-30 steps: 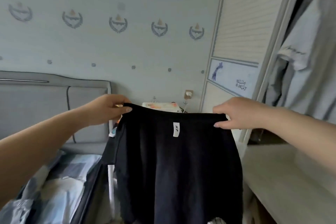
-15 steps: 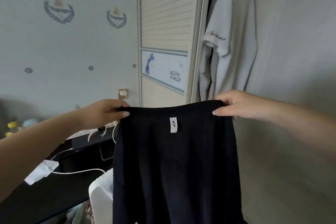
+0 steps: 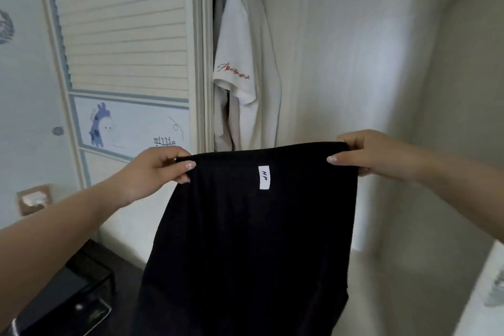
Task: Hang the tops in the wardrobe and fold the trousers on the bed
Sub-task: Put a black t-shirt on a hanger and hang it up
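Both hands, left [image 3: 152, 172] and right [image 3: 362, 151], pinch the waistband of black trousers [image 3: 251, 240], held up hanging lengthwise downward before the open wardrobe [image 3: 341, 63], where a white T-shirt [image 3: 242, 63] hangs.

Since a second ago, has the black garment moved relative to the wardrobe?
Yes. The black garment now hangs before the open wardrobe, below the white T-shirt; earlier it was left of it.

Soft, even, dimmish indoor light is seen. Right side is motion-blurred. Edges are bent by wide-angle distortion.
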Demonstrator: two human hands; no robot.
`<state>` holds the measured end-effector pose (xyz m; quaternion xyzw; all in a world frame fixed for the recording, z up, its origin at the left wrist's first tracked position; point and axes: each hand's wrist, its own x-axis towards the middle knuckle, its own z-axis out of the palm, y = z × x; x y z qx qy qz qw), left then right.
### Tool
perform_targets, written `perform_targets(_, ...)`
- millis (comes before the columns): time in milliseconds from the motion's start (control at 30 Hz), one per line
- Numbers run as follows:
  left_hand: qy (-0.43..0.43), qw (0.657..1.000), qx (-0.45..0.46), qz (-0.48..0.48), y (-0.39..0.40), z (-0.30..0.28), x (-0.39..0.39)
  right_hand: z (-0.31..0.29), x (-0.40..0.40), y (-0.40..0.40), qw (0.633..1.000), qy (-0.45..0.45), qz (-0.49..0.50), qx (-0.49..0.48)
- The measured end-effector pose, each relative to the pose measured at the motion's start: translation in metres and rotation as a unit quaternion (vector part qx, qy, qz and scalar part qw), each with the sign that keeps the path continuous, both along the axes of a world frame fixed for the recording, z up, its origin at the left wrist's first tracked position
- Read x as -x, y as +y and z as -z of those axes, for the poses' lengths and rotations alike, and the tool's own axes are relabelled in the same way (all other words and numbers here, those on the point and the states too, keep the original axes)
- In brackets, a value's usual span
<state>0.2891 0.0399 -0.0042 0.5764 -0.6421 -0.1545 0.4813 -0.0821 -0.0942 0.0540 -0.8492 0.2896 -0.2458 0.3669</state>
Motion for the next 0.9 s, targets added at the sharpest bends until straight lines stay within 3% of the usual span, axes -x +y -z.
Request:
perform_targets(133,0.140,0.985,0.096,0.028,-0.063,-0.008,0.020,-0.018,0.012,-0.030,0.992,0.015,0.099,0.075)
perform_targets(267,0.328,0.931,0.140,0.072,-0.128,-0.022,0.043,-0.037,0.008,-0.072,0.960,0.037,0.203,0.190)
perform_targets(367,0.407,0.891,0.168,0.107,-0.170,-0.036,0.056,-0.055,0.007,-0.100,0.891,0.162,0.228,0.356)
perform_targets(467,0.481,0.846,0.204,0.109,-0.209,-0.058,0.066,-0.076,0.006,-0.130,0.780,0.308,0.209,0.503)
perform_targets(533,0.511,0.824,0.221,0.107,-0.233,-0.074,0.072,-0.091,0.004,-0.151,0.720,0.357,0.207,0.558)
perform_targets(600,0.516,0.818,0.234,0.097,-0.255,-0.090,0.077,-0.105,0.002,-0.172,0.688,0.384,0.207,0.580)
perform_targets(900,0.525,0.802,0.268,0.096,-0.326,-0.131,0.091,-0.113,-0.002,-0.247,0.612,0.446,0.101,0.645)
